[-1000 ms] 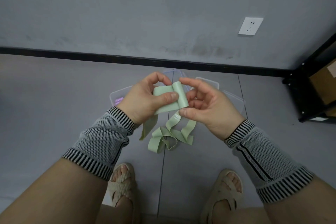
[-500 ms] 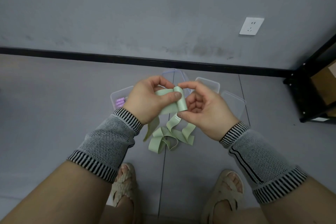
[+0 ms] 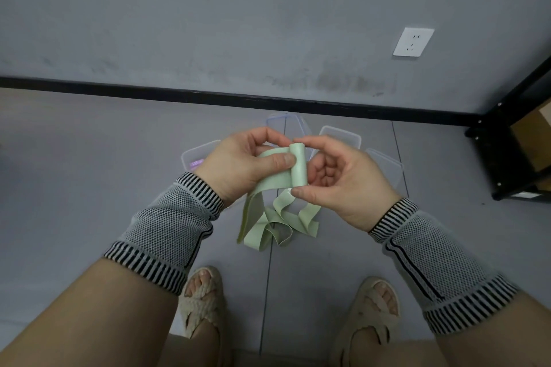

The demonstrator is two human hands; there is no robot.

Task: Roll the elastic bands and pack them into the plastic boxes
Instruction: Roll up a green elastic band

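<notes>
I hold a pale green elastic band point(image 3: 299, 167) between both hands above the floor. Its upper end is wound into a small upright roll. My right hand point(image 3: 343, 179) pinches that roll top and bottom between forefinger and thumb. My left hand point(image 3: 247, 164) grips the flat band just left of the roll, thumb on top. The loose length hangs down and piles in loops on the floor point(image 3: 277, 226). Clear plastic boxes lie on the floor behind my hands: one at the left point(image 3: 193, 158) with something purple inside, one at the right point(image 3: 387, 167), others partly hidden.
A grey wall with a black skirting strip point(image 3: 149, 89) runs across the back, with a white socket point(image 3: 413, 42) on it. A black metal shelf frame point(image 3: 507, 152) holding a cardboard box stands at the right. My sandalled feet point(image 3: 202, 301) rest on the grey floor below.
The roll has grown tighter and stands more upright between my right fingers. Both hands have shifted slightly, and more of the band is wound in.
</notes>
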